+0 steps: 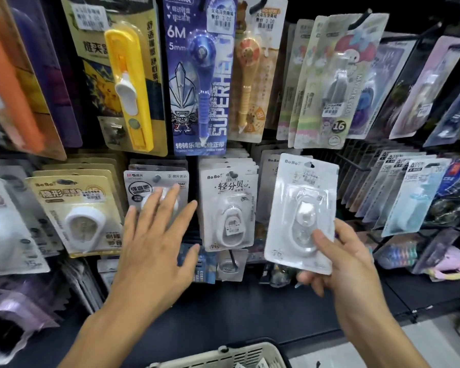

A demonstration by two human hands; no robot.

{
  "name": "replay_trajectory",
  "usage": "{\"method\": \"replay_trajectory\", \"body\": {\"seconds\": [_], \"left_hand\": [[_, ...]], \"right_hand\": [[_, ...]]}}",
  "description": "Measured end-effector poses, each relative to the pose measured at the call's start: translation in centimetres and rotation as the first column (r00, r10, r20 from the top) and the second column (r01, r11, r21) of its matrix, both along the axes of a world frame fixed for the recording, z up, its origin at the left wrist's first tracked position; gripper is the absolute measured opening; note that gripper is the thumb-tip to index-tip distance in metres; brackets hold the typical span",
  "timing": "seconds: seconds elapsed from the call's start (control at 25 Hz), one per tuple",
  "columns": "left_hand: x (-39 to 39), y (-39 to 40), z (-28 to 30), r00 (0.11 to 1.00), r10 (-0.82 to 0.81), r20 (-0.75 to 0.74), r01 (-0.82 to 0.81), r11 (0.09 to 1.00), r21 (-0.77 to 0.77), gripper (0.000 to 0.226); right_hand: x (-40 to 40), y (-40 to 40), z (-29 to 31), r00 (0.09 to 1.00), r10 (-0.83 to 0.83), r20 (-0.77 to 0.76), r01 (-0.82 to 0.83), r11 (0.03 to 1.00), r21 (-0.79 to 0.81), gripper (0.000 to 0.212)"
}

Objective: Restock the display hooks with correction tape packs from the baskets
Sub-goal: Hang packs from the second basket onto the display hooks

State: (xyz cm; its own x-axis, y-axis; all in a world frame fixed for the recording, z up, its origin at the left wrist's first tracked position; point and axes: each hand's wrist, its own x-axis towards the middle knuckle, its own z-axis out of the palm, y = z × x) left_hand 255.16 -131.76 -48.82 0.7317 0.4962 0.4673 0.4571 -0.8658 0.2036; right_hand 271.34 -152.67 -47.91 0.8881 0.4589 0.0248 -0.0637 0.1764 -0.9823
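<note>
White and clear-blistered, riding tilted in front of the lower hook row: correction tape pack (302,212), card uppermost, hang-hole near the top edge and free of any hook. Being pinched at the lower corner by the right hand (340,264), thumb lying across the blister front, fingers curling behind the card. Probably weighing very little; thin card likely flexing, glossy blister likely sliding under a loose pinch, so gripping the flat card margin beside the blister seeming safer than squeezing the bubble, and a hold nearer the top probably steadying the hole for threading. Hanging just to the left, a matching stack of BoBo packs (227,205) already filling one hook, apparently the target row. Further left, the left hand (157,235) spreading flat, grip released, fingertips pressing on the grey-labelled pack (157,187) hanging there. Beyond that, a cream pack (77,208) hanging alongside. Above, pen-shaped tapes dangling: a yellow one (129,83) and a blue superhero card (199,75). Below, at the bottom edge, the rim of a pale plastic basket (223,354) showing, contents mostly hidden.
</note>
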Motion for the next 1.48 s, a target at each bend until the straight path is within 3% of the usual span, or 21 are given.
{"method": "replay_trajectory", "body": {"seconds": [0.16,0.48,0.6,0.68,0.72,0.76,0.8,0.84,0.92,1.0,1.04,1.08,1.12,1.2,1.28,1.4,1.48], "left_hand": [[0.1,0.2,-0.2,0.999,-0.019,-0.048,0.019,1.000,0.009,0.076],[-0.1,0.7,-0.3,0.993,-0.019,-0.117,0.021,1.000,0.011,0.073],[0.0,0.0,-0.5,0.997,-0.068,0.048,0.064,0.995,0.077,0.060],[0.1,-0.8,-1.2,0.970,-0.121,0.211,0.101,0.989,0.104,0.050],[0.1,-1.2,-2.0,0.967,-0.156,0.200,0.149,0.988,0.048,0.043],[-0.1,-1.7,-3.6,0.975,-0.199,0.095,0.207,0.975,-0.085,0.039],[-0.5,-2.1,-5.5,0.960,-0.260,-0.103,0.227,0.939,-0.257,0.040],[-1.1,-2.5,-7.9,0.879,-0.338,-0.337,0.197,0.900,-0.388,0.043],[-3.9,-3.2,-14.1,0.579,-0.461,-0.673,0.069,0.850,-0.523,0.049],[-7.6,-3.9,-19.6,0.379,-0.526,-0.762,-0.072,0.804,-0.591,0.050],[-9.3,-4.1,-21.7,0.342,-0.542,-0.768,-0.124,0.784,-0.609,0.050],[-10.6,-4.1,-23.3,0.320,-0.548,-0.773,-0.158,0.773,-0.614,0.049],[-11.7,-4.1,-24.6,0.313,-0.542,-0.780,-0.182,0.772,-0.609,0.050],[-12.9,-3.7,-26.1,0.312,-0.529,-0.789,-0.209,0.772,-0.600,0.051],[-13.2,-3.6,-27.0,0.290,-0.540,-0.791,-0.233,0.761,-0.605,0.053],[-12.8,-3.7,-27.4,0.271,-0.554,-0.787,-0.253,0.748,-0.614,0.049],[-12.5,-3.6,-27.4,0.269,-0.553,-0.789,-0.238,0.755,-0.611,0.044]], "right_hand": [[0.7,-1.3,0.1,0.972,-0.234,-0.012,0.234,0.972,0.021,0.025],[0.7,-1.4,0.4,0.984,-0.167,-0.061,0.169,0.985,0.021,0.038],[1.0,-0.5,-1.3,0.959,-0.077,-0.272,0.116,0.985,0.131,0.057],[0.4,1.1,-3.4,0.937,-0.007,-0.350,0.029,0.998,0.059,0.042],[-0.1,2.0,-4.9,0.933,0.043,-0.358,-0.064,0.997,-0.046,0.031],[-1.1,2.8,-6.9,0.927,0.102,-0.362,-0.174,0.969,-0.175,0.022],[-2.0,3.3,-9.0,0.919,0.160,-0.360,-0.278,0.910,-0.308,0.016],[-3.0,3.5,-11.4,0.909,0.223,-0.353,-0.370,0.820,-0.436,0.013],[-5.2,2.7,-17.3,0.873,0.395,-0.285,-0.467,0.513,-0.721,0.019],[-6.9,0.6,-23.2,0.705,0.654,-0.272,-0.398,0.048,-0.916,0.039],[-7.6,-0.6,-25.3,0.625,0.724,-0.292,-0.322,-0.101,-0.941,0.050],[-7.8,-1.6,-27.0,0.598,0.749,-0.284,-0.260,-0.153,-0.953,0.060],[-7.7,-2.4,-28.2,0.617,0.742,-0.261,-0.245,-0.134,-0.960,0.069],[-7.1,-3.1,-29.6,0.635,0.675,-0.375,-0.452,-0.068,-0.889,0.079],[-7.3,-3.0,-30.4,0.538,0.627,-0.563,-0.676,-0.077,-0.733,0.073],[-8.3,-2.9,-31.9,0.536,0.618,-0.575,-0.726,-0.009,-0.687,0.052],[-9.0,-2.8,-32.8,0.569,0.612,-0.550,-0.701,0.011,-0.713,0.059]]}}
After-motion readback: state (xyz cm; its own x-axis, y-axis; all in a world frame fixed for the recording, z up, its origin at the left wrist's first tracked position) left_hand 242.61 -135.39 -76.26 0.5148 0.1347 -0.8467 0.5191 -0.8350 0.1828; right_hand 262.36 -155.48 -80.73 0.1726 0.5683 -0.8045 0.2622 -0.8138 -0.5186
